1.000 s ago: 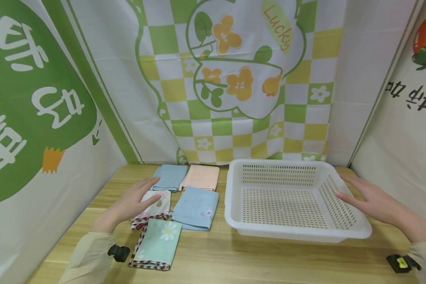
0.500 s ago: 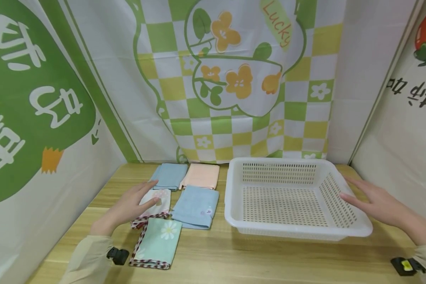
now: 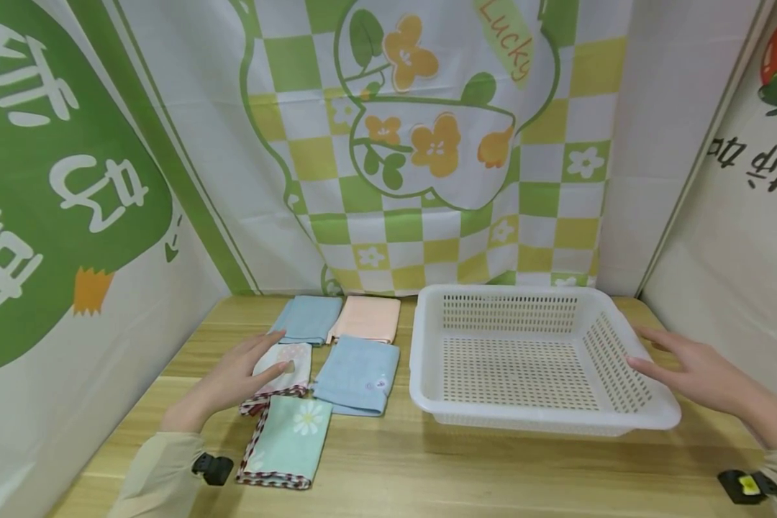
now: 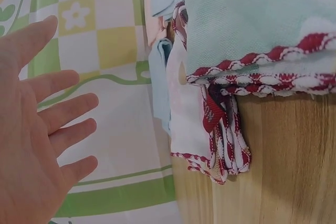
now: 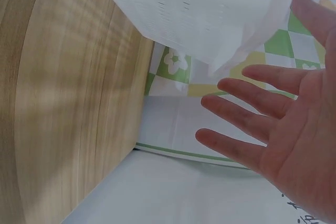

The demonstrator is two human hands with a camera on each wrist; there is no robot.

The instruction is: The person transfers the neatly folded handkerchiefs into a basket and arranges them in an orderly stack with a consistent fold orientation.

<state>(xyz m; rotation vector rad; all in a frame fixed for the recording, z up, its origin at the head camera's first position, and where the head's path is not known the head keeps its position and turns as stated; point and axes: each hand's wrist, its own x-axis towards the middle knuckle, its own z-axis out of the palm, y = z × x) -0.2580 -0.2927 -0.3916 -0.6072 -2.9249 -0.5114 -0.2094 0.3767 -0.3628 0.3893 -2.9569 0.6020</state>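
My left hand (image 3: 229, 378) hovers over the left side of the folded cloths, its fingers spread in the left wrist view and holding nothing. Beneath it lies a white patterned cloth (image 3: 291, 354) with a red-and-white edge. Nearer me is a mint green cloth (image 3: 294, 439) with a white daisy and the same kind of edging. A blue cloth (image 3: 357, 374) lies to the right, another blue cloth (image 3: 311, 318) and a pink cloth (image 3: 367, 319) behind. My right hand (image 3: 702, 374) is beside the right rim of a white plastic basket (image 3: 518, 416), fingers extended; whether the thumb touches the rim I cannot tell.
The wooden table (image 3: 466, 475) holds the cloths on the left and the basket on the right. A checked fabric backdrop (image 3: 453, 237) hangs behind its far edge. Printed fabric walls stand on the left (image 3: 26, 417) and right (image 3: 738, 259).
My right hand has drifted slightly right, away from the inside of the basket. The left hand has shifted a little left. Cloths and basket stay in place while the view tilts slightly.
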